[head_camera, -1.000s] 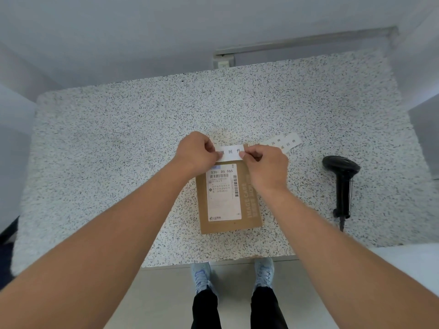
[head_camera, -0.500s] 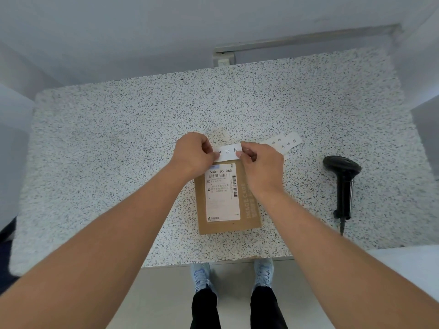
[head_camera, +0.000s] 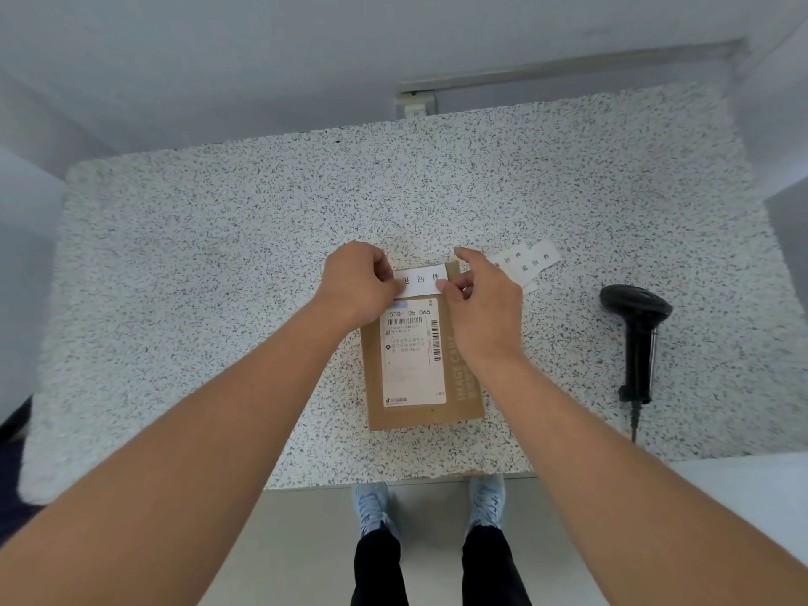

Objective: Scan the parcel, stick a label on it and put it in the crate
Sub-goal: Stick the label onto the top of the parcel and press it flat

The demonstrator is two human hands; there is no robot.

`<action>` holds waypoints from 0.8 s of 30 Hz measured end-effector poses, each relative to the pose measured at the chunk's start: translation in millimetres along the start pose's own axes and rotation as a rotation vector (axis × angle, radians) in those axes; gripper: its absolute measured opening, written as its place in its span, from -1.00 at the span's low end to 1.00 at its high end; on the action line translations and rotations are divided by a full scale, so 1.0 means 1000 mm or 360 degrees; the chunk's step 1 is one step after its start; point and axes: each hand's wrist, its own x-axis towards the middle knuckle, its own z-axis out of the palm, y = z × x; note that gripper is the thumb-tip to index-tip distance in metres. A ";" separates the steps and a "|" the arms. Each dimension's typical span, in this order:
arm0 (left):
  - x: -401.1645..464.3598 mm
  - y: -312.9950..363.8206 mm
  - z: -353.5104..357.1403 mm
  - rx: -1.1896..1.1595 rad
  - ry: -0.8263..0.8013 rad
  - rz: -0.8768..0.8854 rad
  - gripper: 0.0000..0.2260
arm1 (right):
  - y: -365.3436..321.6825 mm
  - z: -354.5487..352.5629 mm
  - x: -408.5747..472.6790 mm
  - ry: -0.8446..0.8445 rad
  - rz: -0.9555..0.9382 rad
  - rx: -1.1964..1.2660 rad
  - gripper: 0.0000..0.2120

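Observation:
A flat brown cardboard parcel [head_camera: 463,387] with a white shipping label lies on the speckled table [head_camera: 218,255], near its front edge. A small white sticker label [head_camera: 422,279] with three printed characters lies across the parcel's far end. My left hand [head_camera: 356,284] pinches the sticker's left end. My right hand [head_camera: 485,299] has thumb and fingertips at its right end, index finger lifted. No crate is in view.
A strip of more white labels [head_camera: 531,264] lies on the table just right of my right hand. A black handheld scanner [head_camera: 636,330] lies at the right, its cable running off the front edge. A wall socket [head_camera: 415,105] sits behind the table.
The sticker has come down onto the parcel's far end and more of it shows. My right hand has shifted slightly right and its fingers have loosened.

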 end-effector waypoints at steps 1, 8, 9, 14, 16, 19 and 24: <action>0.000 0.000 0.000 0.0004 0.0003 -0.0002 -0.86 | -0.001 0.000 0.000 0.0010 -0.0006 -0.0006 -0.55; 0.000 0.003 0.000 0.0044 0.0016 -0.0029 -0.84 | 0.001 0.002 0.001 0.0067 0.0063 0.0068 -0.58; 0.000 0.003 0.000 0.0058 0.0020 -0.0036 -0.83 | 0.002 0.002 0.001 0.0072 0.0080 0.0095 -0.60; -0.001 0.005 0.000 0.0116 0.0093 -0.0132 -0.74 | 0.007 0.005 0.002 0.0085 0.0159 0.0243 -0.72; -0.002 0.004 -0.001 0.0149 0.0147 -0.0171 -0.67 | 0.006 0.007 0.004 0.0075 0.0191 0.0263 -0.70; -0.003 -0.002 0.001 0.0104 0.0174 -0.0258 -0.62 | 0.003 0.013 0.009 0.0075 0.0237 0.0264 -0.64; -0.006 -0.014 0.018 -0.0273 0.0256 -0.0369 -0.53 | 0.003 0.019 0.014 0.0093 0.0314 0.0282 -0.66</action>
